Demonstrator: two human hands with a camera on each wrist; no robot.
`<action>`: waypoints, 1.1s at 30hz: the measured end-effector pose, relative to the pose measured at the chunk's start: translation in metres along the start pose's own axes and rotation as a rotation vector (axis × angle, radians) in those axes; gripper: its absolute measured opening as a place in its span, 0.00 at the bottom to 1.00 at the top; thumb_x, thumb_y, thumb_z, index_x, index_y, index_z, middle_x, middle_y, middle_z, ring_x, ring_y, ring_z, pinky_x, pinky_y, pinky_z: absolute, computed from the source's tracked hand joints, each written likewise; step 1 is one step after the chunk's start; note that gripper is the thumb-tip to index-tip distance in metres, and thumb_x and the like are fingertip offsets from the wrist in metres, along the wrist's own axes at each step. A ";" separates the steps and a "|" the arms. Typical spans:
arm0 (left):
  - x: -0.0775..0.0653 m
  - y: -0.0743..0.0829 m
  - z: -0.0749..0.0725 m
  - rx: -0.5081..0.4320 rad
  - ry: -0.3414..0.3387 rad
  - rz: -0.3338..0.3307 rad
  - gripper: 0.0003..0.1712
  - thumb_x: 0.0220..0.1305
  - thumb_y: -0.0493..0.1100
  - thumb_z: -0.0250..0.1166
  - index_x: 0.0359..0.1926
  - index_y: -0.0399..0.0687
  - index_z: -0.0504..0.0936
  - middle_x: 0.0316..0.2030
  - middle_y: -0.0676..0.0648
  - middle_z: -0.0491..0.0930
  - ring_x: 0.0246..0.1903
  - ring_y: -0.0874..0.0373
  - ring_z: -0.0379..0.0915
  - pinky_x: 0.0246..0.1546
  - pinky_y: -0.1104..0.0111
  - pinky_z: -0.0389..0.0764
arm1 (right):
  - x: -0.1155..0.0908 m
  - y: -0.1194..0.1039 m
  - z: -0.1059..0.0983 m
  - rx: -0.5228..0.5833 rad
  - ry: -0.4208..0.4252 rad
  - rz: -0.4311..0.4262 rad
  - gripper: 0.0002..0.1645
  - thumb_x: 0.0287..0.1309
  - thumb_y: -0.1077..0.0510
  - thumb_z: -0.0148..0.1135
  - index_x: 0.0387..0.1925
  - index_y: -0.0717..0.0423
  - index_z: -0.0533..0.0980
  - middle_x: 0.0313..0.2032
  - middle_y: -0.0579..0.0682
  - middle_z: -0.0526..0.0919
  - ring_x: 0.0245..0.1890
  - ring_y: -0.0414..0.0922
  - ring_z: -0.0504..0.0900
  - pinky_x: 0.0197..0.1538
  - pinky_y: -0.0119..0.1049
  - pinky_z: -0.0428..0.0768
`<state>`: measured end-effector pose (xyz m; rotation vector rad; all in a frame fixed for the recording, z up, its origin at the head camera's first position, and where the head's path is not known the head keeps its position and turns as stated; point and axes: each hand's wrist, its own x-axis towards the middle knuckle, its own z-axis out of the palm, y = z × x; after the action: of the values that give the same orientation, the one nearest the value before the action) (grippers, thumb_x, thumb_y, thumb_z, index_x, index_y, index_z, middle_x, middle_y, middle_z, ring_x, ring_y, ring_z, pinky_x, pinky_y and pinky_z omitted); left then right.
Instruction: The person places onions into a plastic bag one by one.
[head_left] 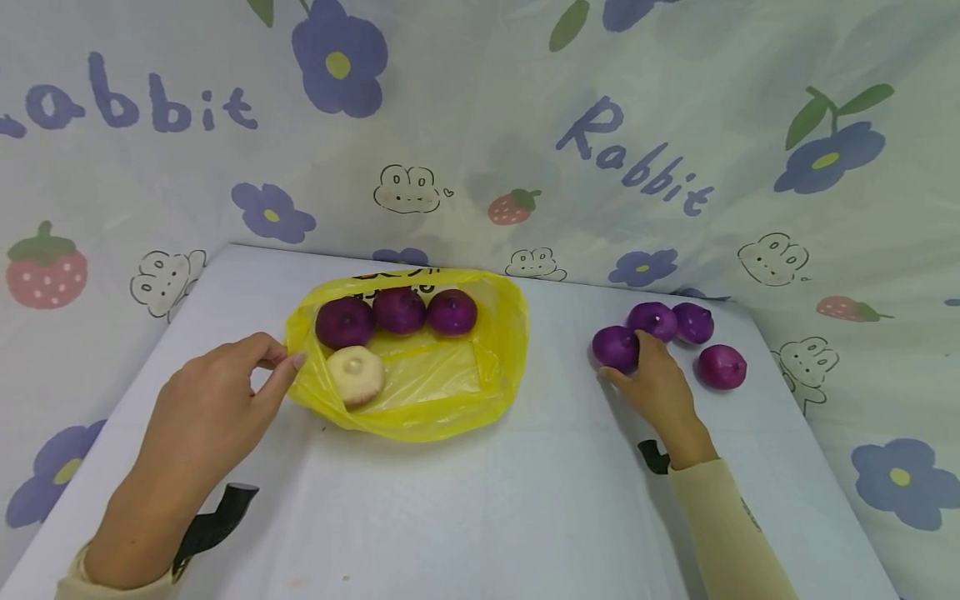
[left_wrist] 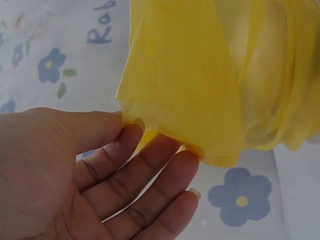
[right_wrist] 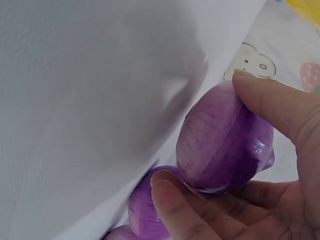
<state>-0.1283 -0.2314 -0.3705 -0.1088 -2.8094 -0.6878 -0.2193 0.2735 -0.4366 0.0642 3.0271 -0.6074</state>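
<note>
Purple onion [head_left: 613, 348]: pinched between thumb and fingers of the right hand [head_left: 660, 392], over the right part of the white table [head_left: 450, 517]; contact with the table cannot be told. Three loose onions [head_left: 693, 323] lie behind and to the right, the nearest just beside the fingertips. Yellow bag [head_left: 504, 350], well to the left: rim pinched by the left hand [head_left: 217, 408]; inside, three bagged onions [head_left: 399, 312] and a pale bulb [head_left: 356, 375]. Black print on bag: partly hidden, illegible. Backdrop [head_left: 465, 92] reads "Rabbit" at right.

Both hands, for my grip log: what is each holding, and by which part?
Left hand: yellow plastic bag, pinched by its edge. Right hand: purple onion, gripped by its sides.
</note>
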 end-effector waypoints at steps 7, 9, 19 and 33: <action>0.000 -0.001 0.000 -0.005 0.007 0.007 0.08 0.70 0.44 0.70 0.41 0.44 0.85 0.36 0.39 0.87 0.24 0.51 0.73 0.24 0.58 0.71 | -0.006 -0.005 -0.003 0.003 0.014 -0.041 0.55 0.64 0.47 0.73 0.76 0.73 0.55 0.71 0.74 0.64 0.70 0.71 0.65 0.68 0.66 0.66; 0.000 -0.001 0.000 -0.006 0.004 0.004 0.08 0.70 0.44 0.70 0.41 0.43 0.85 0.36 0.39 0.87 0.24 0.51 0.73 0.24 0.58 0.71 | -0.009 -0.008 -0.005 0.002 0.026 -0.062 0.53 0.64 0.47 0.73 0.75 0.73 0.57 0.71 0.74 0.65 0.69 0.71 0.66 0.68 0.66 0.66; 0.000 0.000 0.000 -0.004 0.002 0.002 0.08 0.70 0.44 0.71 0.42 0.43 0.85 0.37 0.39 0.87 0.24 0.51 0.75 0.25 0.57 0.72 | -0.024 -0.028 -0.015 0.038 0.053 -0.148 0.52 0.64 0.46 0.73 0.74 0.72 0.59 0.68 0.71 0.68 0.60 0.66 0.75 0.62 0.63 0.73; 0.001 -0.001 0.001 -0.013 0.036 0.031 0.08 0.69 0.43 0.71 0.41 0.43 0.85 0.36 0.39 0.88 0.22 0.52 0.73 0.23 0.58 0.70 | -0.043 -0.054 -0.028 0.019 0.068 -0.170 0.55 0.63 0.40 0.74 0.76 0.68 0.60 0.69 0.67 0.70 0.56 0.61 0.78 0.58 0.59 0.78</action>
<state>-0.1298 -0.2320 -0.3713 -0.1401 -2.7633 -0.6944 -0.1800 0.2330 -0.3872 -0.1771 3.1151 -0.6596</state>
